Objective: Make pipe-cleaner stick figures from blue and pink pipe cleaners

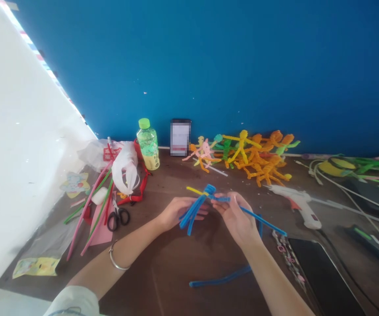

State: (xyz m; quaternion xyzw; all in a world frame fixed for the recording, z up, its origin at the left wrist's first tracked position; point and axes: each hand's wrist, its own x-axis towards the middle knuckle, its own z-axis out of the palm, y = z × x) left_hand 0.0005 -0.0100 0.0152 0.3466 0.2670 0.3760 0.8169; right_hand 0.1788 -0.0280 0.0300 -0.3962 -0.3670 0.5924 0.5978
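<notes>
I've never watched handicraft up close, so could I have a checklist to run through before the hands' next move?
1. Blue pipe-cleaner piece held by the right hand: ok.
2. Left hand gripping it too: cannot tell, fingers partly hidden.
3. Yellow stem firmly fastened: cannot tell.
4. Loose blue stem fully visible: not ok, the right forearm hides part.
5. Scissors apart from both hands: ok.
6. Glue gun cold: cannot tell.
</notes>
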